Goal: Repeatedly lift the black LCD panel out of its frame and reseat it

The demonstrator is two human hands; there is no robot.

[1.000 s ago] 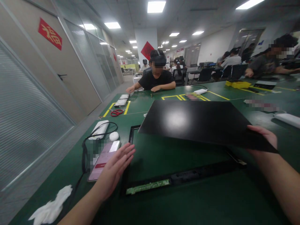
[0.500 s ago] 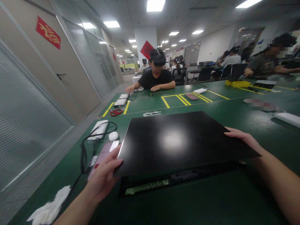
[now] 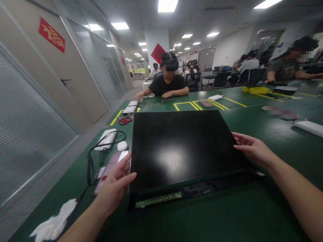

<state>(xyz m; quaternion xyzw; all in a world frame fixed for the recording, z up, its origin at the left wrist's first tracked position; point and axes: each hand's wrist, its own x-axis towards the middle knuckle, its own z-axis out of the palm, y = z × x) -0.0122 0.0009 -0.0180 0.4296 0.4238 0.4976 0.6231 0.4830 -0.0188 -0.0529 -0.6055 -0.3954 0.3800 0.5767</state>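
Note:
A black, glossy flat display panel (image 3: 181, 144) is held in front of me, its far edge raised a little. My left hand (image 3: 114, 183) grips its left edge, thumb on the top face and fingers behind. On the other side, my right hand (image 3: 252, 149) pinches the right edge between thumb and fingers. Beneath the panel's near edge shows a dark frame with a narrow green circuit board (image 3: 158, 200); most of it is covered by the panel. A small pale tab (image 3: 257, 172) sticks out at the right end.
A phone (image 3: 108, 171), a white earbud case (image 3: 122, 146) and a white power bank (image 3: 106, 139) with a black cord lie at left. Crumpled tissue (image 3: 54, 220) is at the near left. Red scissors (image 3: 125, 120) lie farther back. A person (image 3: 168, 79) sits across the green table (image 3: 252, 215).
The panel has shifted slightly left and its far edge has risen, covering small white pieces behind it. My right hand has moved left with it.

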